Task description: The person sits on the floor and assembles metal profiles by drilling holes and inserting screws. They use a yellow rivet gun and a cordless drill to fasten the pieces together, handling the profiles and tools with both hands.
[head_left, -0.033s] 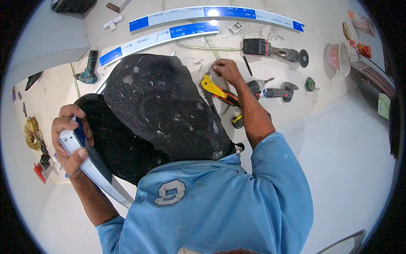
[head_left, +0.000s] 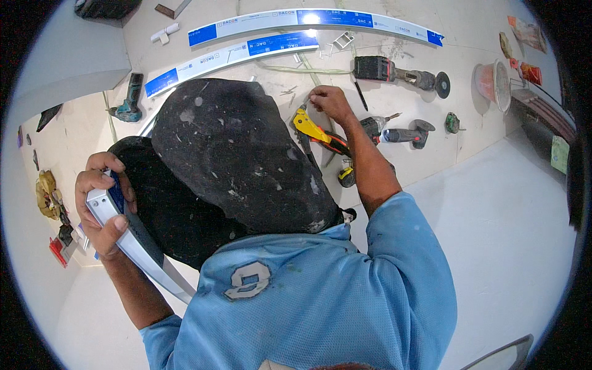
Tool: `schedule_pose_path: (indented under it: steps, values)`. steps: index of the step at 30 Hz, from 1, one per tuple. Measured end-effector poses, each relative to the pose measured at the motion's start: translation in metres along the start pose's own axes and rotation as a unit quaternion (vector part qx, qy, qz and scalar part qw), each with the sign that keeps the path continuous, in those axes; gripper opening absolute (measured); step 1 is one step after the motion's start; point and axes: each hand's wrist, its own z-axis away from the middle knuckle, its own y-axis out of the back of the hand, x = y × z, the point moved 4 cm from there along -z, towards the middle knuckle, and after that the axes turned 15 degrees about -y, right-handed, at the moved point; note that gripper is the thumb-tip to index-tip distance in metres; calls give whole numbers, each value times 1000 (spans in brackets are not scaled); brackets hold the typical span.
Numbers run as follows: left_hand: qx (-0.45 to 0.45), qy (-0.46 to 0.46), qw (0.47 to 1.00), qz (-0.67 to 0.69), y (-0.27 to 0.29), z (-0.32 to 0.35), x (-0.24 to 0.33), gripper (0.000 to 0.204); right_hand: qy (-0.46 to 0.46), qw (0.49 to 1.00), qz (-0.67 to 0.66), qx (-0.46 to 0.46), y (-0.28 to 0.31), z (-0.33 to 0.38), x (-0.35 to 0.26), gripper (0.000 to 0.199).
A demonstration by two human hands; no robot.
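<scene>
My left hand (head_left: 102, 203) is wrapped around the end of a silver metal profile (head_left: 140, 246) with small screw or rivet heads near its tip. The profile runs back beside my body, and blue film shows on its inner side. My right hand (head_left: 332, 103) is closed in a pinch at the nose of a yellow hand riveter (head_left: 310, 127). What its fingertips hold, if anything, is too small to make out. The riveter's dark and orange handles lie partly behind my forearm. A few thin slivers, perhaps rivets (head_left: 288, 92), lie on the floor beside the riveter.
Two film-covered profiles (head_left: 234, 54) lie across the far floor. An angle grinder (head_left: 401, 75), a smaller cordless tool (head_left: 407, 134), a tape measure (head_left: 346, 177) and a bucket (head_left: 493, 85) are to the right. A teal drill (head_left: 128, 102) lies left of my dark-clad knees.
</scene>
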Motion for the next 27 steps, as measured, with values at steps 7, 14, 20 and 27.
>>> schedule_pose_path:
  steps: [7, 14, 20, 27]
  values:
    - [7, 8, 1000, 19, -4, -4, 1, 62, 61, 983, 170, -7, -9, -4, -12, 26]
    - [6, -8, 1000, 7, 3, 0, -7, 63, -61, 930, 334, 139, -25, 76, -29, 69]
    - [2, -2, 1000, 22, 5, -3, -8, 65, 127, 774, 490, 381, -92, 135, 42, 75]
    - [-12, -5, 998, 58, 0, -8, -4, 61, 71, 815, 457, 349, -79, 114, 58, 68]
